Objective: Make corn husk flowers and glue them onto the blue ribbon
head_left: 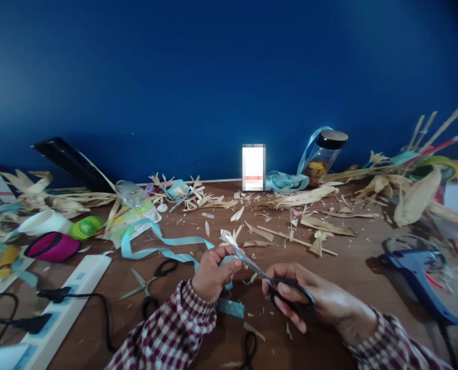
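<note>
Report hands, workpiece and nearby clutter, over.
Left hand pinching pale husk piece. Right hand holding black-handled scissors, blades pointed at it. Light-blue ribbon and second scissors close by left hand.

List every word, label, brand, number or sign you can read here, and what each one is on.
No text is readable.
White panel by the wall: pixelated; nothing legible.
Power strip: any markings are too small or blurred.
Blue glue gun: no legible brand.
Scissors in the right hand: no legible marking.
Small pale slip on the table: too small to read.
</note>
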The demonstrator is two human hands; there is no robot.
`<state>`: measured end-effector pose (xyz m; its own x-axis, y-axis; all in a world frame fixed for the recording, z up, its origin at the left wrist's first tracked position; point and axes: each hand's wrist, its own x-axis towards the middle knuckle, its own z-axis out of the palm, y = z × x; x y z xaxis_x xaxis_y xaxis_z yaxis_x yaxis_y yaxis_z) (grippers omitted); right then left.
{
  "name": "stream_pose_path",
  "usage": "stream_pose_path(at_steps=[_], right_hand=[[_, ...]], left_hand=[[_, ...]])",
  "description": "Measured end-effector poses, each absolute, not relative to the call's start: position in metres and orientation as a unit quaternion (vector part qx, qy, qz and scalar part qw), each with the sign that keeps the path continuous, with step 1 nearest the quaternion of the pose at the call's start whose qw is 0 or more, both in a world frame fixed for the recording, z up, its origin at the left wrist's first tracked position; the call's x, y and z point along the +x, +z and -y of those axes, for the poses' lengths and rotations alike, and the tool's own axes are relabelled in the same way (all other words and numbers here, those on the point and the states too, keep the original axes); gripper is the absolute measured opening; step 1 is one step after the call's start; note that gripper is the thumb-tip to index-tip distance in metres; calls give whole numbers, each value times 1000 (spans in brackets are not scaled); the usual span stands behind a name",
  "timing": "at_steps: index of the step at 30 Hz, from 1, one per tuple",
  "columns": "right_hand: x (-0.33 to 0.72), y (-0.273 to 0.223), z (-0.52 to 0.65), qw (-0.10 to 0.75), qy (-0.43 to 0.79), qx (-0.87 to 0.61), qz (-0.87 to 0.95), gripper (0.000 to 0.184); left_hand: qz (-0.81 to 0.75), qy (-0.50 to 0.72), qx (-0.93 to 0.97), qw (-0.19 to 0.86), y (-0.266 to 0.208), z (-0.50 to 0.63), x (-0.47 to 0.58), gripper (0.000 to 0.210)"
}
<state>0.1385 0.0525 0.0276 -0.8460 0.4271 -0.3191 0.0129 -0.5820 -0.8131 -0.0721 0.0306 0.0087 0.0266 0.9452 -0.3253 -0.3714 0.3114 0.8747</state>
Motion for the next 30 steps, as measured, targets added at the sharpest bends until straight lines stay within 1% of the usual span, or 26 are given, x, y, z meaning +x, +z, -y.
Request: stream_pose_path(at_steps=[7,15,21,25,30], right_hand=[[135,22,-51,120,851,-255,444,38],[137,32,-52,120,820,-276,487,39],[138,34,-52,113,819,-289,483,37],[137,29,-51,103,820,-273,493,38],[135,23,-50,104,828,-264,484,40]], left_hand=[[-492,491,303,653,5,-30,-71,44],[-490,480,310,658,5,-29,-74,44],[-490,480,325,651,2,-29,-79,41],[-484,488,340,642,0,-30,-80,35],[-480,483,342,648,4,-28,-75,33]])
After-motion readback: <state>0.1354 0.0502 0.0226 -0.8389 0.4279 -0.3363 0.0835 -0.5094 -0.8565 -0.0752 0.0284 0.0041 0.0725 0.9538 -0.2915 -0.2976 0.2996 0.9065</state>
